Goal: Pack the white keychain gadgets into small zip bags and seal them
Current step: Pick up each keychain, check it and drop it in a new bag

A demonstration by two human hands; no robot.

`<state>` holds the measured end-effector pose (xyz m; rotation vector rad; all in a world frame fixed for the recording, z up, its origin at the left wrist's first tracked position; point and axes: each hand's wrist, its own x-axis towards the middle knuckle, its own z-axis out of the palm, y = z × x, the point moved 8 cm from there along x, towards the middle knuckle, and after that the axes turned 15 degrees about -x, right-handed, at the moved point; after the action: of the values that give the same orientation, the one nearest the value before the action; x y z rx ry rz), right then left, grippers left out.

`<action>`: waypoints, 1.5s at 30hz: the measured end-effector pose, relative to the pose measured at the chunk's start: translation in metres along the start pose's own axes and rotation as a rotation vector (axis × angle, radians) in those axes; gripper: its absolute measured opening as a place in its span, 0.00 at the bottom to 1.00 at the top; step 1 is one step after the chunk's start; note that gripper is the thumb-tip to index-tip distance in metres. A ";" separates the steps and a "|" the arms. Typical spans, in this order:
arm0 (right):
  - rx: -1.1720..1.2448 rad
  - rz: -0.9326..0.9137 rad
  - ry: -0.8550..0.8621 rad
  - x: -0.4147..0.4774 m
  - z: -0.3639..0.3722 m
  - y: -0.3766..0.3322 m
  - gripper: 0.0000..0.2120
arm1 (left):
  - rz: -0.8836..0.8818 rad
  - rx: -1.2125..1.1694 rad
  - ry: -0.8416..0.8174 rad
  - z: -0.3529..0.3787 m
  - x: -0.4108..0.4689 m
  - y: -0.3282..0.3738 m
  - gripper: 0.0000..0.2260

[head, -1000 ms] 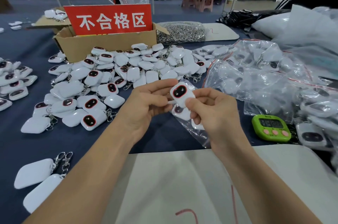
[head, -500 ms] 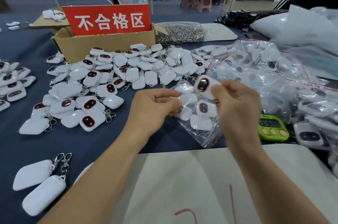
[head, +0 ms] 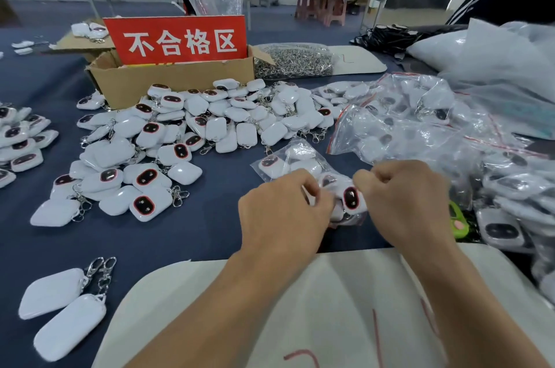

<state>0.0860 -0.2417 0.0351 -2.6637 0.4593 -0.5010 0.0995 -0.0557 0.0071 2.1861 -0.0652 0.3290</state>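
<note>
Looking at the lower centre of the frame, we find the zip bag lying on the dark blue tabletop. Several white pieces show through its film, and its near end is tucked between the two hands. One gadget (dark face with a red rim, turned up toward us) sits right at that near end, in the gap between the hands.

The left hand is curled, its fingertips pinched on the bag's film just left of that gadget. The right hand is curled too, thumb and forefinger closed at the gadget's upper edge. We read it as gripping the gadget, though the film blurs the contact.

The loose gadgets heap at centre left of the frame and the filled bags at the right. A green timer peeks out just right of the right hand.
</note>
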 end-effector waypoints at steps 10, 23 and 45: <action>0.051 -0.185 -0.195 -0.010 0.034 -0.028 0.07 | 0.291 -0.414 0.007 -0.004 -0.012 0.019 0.01; 0.181 -0.028 0.360 -0.014 -0.021 -0.015 0.09 | -0.202 0.278 0.249 -0.099 0.057 -0.074 0.13; 0.425 -0.228 -0.161 -0.031 0.047 -0.054 0.18 | -0.229 -0.816 -0.188 -0.042 0.053 -0.040 0.10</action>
<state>0.0911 -0.1686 0.0091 -2.3259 -0.0041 -0.3924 0.1483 0.0055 0.0133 1.3871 -0.0418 -0.0431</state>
